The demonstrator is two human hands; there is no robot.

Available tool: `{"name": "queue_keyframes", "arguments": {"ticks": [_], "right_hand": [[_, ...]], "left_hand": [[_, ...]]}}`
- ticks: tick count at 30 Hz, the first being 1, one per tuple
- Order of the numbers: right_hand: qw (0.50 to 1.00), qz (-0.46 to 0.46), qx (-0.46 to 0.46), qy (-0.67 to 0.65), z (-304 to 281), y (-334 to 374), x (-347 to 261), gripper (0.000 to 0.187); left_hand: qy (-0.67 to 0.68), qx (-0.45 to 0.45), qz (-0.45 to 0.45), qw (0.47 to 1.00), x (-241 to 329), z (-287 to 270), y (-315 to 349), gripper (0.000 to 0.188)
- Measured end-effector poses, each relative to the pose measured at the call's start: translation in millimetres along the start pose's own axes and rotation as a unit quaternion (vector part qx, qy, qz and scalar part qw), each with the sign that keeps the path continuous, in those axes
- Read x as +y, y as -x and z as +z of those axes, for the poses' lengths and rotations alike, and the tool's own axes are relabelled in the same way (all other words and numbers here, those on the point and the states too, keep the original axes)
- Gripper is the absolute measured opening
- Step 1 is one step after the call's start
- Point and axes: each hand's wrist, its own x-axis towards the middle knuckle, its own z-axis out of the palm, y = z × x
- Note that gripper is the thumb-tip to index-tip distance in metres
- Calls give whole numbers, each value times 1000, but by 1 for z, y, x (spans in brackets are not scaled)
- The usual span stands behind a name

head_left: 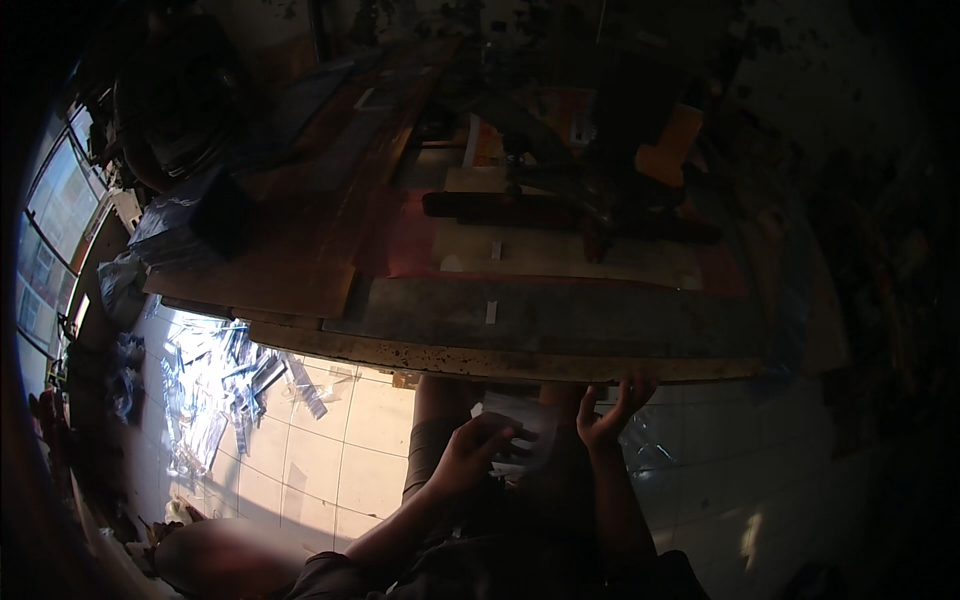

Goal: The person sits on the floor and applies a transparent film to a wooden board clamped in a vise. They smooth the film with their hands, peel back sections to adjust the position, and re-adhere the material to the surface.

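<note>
Below the table's front edge, over my lap, my left hand [472,452] is closed on a small translucent plastic sheet or bag [540,438]. Part of the plastic lies across the fingers, and they show through it. My right hand [608,418] is raised to the right of it, just under the table edge, fingers apart and holding nothing that I can see. On the dark front part of the table [420,310] lies a small white piece [491,312]. Farther back is a second small pale piece [497,250], in front of a dark bar [560,212] of a machine-like fixture. Dim light hides detail.
A brown board [270,240] covers the table's left side, with a plastic-wrapped bundle [185,215] on it. Orange material [668,148] is at the back right. Shiny plastic strips [220,385] litter the sunlit tiled floor [330,450]. A person [170,95] appears dimly at the far left.
</note>
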Motion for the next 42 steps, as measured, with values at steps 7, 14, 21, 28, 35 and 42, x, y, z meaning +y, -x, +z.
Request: {"name": "queue_keyframes", "arguments": {"ticks": [7, 14, 21, 28, 35, 42], "right_hand": [[1000, 14, 14, 2, 5, 2, -3, 65], [1000, 12, 9, 3, 3, 3, -1, 65], [1000, 4, -5, 1, 3, 5, 1, 71], [1000, 1, -10, 4, 3, 5, 1, 73], [1000, 6, 2, 0, 3, 5, 0, 67], [999, 21, -29, -23, -5, -2, -5, 68]], "left_hand": [[-23, 0, 3, 1000, 4, 0, 1, 27], [-10, -3, 8, 1000, 6, 3, 1, 25], [-9, 0, 4, 1000, 2, 2, 1, 25], [-16, 5, 5, 1000, 2, 2, -1, 26], [-59, -10, 17, 998, 3, 1, 0, 24], [-32, 4, 17, 999, 6, 2, 6, 26]]}}
